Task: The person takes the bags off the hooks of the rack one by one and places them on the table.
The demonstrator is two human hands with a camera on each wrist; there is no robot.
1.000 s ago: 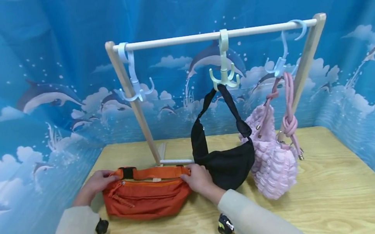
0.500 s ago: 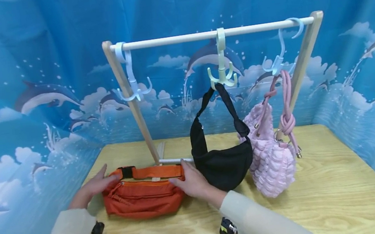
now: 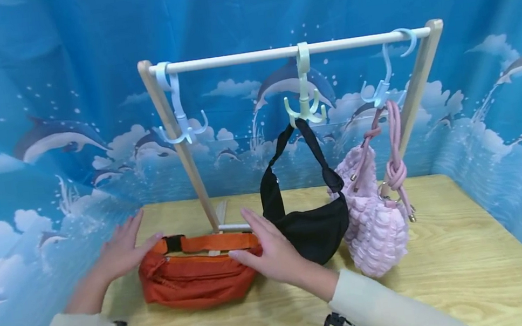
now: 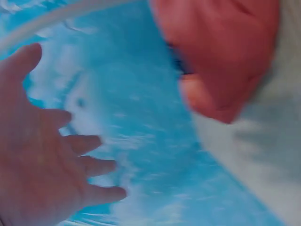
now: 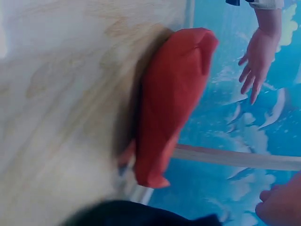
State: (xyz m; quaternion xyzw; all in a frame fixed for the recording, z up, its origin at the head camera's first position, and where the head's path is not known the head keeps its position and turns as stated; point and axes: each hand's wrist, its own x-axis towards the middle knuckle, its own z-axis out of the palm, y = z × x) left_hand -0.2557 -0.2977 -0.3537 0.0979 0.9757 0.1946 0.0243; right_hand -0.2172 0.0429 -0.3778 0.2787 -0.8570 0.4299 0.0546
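Note:
An orange-red waist bag sits on the wooden table, its orange strap with a black buckle lying along the top. My left hand is spread beside the bag's left end; the left wrist view shows its fingers apart and the bag off to the side. At the other end is my right hand, fingers extended, its thumb overlapping the bag's right corner in the head view. In the right wrist view the bag stands apart from both hands, with only part of the right hand showing.
A wooden rack with a white bar stands behind. A black crescent bag hangs from its green hook, and a pink puffy bag from the right blue hook. Another blue hook hangs at left.
Both hands have let go of the waist bag's ends and opened. The left has drawn away leftward, and the right has lifted off its corner. The bag has stayed on the table.

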